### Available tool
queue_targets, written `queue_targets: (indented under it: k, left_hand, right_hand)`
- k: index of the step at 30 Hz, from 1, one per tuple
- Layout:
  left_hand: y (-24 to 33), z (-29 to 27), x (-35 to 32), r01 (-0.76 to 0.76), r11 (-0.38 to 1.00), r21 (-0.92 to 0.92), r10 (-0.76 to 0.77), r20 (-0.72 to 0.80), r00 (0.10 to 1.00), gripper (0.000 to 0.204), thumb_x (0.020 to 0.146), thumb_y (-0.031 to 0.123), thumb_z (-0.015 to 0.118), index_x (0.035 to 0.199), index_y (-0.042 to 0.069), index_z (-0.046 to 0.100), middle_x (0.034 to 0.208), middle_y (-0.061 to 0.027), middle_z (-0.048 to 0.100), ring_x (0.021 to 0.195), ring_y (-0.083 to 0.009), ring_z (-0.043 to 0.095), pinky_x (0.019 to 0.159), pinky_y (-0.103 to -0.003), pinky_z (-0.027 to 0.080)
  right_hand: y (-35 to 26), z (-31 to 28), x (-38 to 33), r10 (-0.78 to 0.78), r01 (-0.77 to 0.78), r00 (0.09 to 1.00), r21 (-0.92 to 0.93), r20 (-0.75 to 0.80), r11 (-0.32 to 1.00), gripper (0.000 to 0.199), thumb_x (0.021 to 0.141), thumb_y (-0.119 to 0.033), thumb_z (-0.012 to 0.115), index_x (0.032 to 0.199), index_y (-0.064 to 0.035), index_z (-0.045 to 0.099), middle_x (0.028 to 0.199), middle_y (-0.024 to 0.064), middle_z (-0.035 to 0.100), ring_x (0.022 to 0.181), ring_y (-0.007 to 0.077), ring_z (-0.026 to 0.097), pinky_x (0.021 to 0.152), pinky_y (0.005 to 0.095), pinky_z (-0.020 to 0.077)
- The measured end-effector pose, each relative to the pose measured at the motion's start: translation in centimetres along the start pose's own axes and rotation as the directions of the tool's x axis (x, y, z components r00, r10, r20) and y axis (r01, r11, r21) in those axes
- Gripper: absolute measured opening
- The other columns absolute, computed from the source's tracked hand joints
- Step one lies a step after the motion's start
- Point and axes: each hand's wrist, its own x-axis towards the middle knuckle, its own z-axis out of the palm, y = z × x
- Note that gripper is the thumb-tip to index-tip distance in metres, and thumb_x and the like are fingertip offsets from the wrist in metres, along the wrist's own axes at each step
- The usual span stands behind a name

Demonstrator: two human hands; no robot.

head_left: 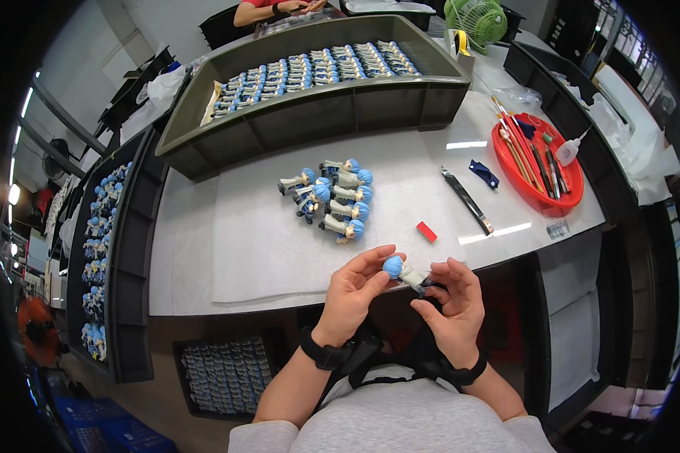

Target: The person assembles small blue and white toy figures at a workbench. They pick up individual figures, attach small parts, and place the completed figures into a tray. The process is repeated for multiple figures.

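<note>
A small figurine (411,275) with blue hair, a pale body and dark feet is held up at the table's near edge. My left hand (357,289) pinches it by the head, between thumb and fingers. At its dark feet, my right hand (456,306) closes thumb and fingers round the lower end. Several figurines of the same kind (346,210) lie in a loose cluster on the white sheet, beyond my left hand. A small red block (426,232) lies just past the held figurine.
A large grey bin (317,106) with rows of figurines spans the back. Right of centre lie a craft knife (467,200) and a dark blue piece (483,174). A red tray (516,185) holds brushes and a bottle. Another figurine crate (136,264) stands left. A person's hand (293,6) shows beyond.
</note>
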Motion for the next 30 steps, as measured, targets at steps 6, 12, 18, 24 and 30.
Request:
queue_targets:
  k: [6, 12, 18, 24, 30]
  left_hand:
    - [-0.1, 0.4, -0.1, 0.154, 0.988, -0.016, -0.154, 0.034, 0.988, 0.035, 0.095, 0.005, 0.040, 0.129, -0.001, 0.043, 0.121, -0.0137, 0.054, 0.111, -0.0168, 0.053, 0.093, -0.031, 0.046]
    - [-0.1, 0.4, -0.1, 0.211, 0.977, -0.005, -0.210, 0.069, 0.975, 0.035, 0.096, 0.007, 0.040, 0.131, 0.000, 0.042, 0.120, -0.0116, 0.054, 0.107, -0.0168, 0.055, 0.092, -0.030, 0.047]
    - [0.0, 0.6, 0.1, 0.097, 0.995, 0.022, -0.097, 0.006, 0.995, 0.033, 0.093, 0.005, 0.048, 0.125, -0.002, 0.047, 0.120, -0.0122, 0.055, 0.105, -0.0168, 0.056, 0.091, -0.031, 0.048]
    - [-0.1, 0.5, 0.3, -0.040, 0.995, 0.088, 0.038, 0.027, 0.999, 0.032, 0.089, 0.001, 0.053, 0.120, -0.003, 0.051, 0.122, -0.0147, 0.054, 0.107, -0.0195, 0.056, 0.091, -0.033, 0.048]
    - [-0.6, 0.6, 0.2, -0.091, 0.990, 0.109, 0.092, -0.005, 0.996, 0.033, 0.085, -0.010, 0.050, 0.116, -0.003, 0.054, 0.123, -0.0150, 0.053, 0.111, -0.0212, 0.054, 0.094, -0.033, 0.046]
  right_hand:
    - [-0.3, 0.2, 0.5, -0.040, 0.041, 0.999, -0.028, 0.034, 0.999, 0.069, 0.067, 0.007, 0.075, 0.127, -0.0022, 0.040, 0.118, 0.0110, 0.051, 0.102, 0.0150, 0.053, 0.081, 0.0257, 0.0501]
    - [-0.3, 0.0, 0.7, -0.053, 0.053, 0.998, -0.025, 0.033, 0.998, 0.068, 0.068, 0.006, 0.075, 0.127, -0.0021, 0.041, 0.118, 0.0111, 0.051, 0.102, 0.0145, 0.053, 0.082, 0.0252, 0.0495]
    - [-0.2, -0.5, 0.2, -0.030, 0.032, 0.998, -0.036, 0.050, 0.999, 0.067, 0.069, 0.007, 0.073, 0.126, -0.0026, 0.041, 0.116, 0.0113, 0.052, 0.104, 0.0156, 0.053, 0.083, 0.0265, 0.0477]
    - [0.5, -1.2, -0.3, 0.024, -0.022, 0.997, -0.035, 0.068, 0.999, 0.065, 0.070, 0.010, 0.070, 0.126, -0.0022, 0.040, 0.115, 0.0118, 0.052, 0.106, 0.0166, 0.053, 0.083, 0.0266, 0.0474]
    - [0.0, -1.4, -0.1, 0.028, -0.027, 0.998, -0.011, 0.057, 1.000, 0.059, 0.073, 0.009, 0.067, 0.125, -0.0011, 0.042, 0.111, 0.0125, 0.054, 0.102, 0.0165, 0.055, 0.083, 0.0273, 0.0483]
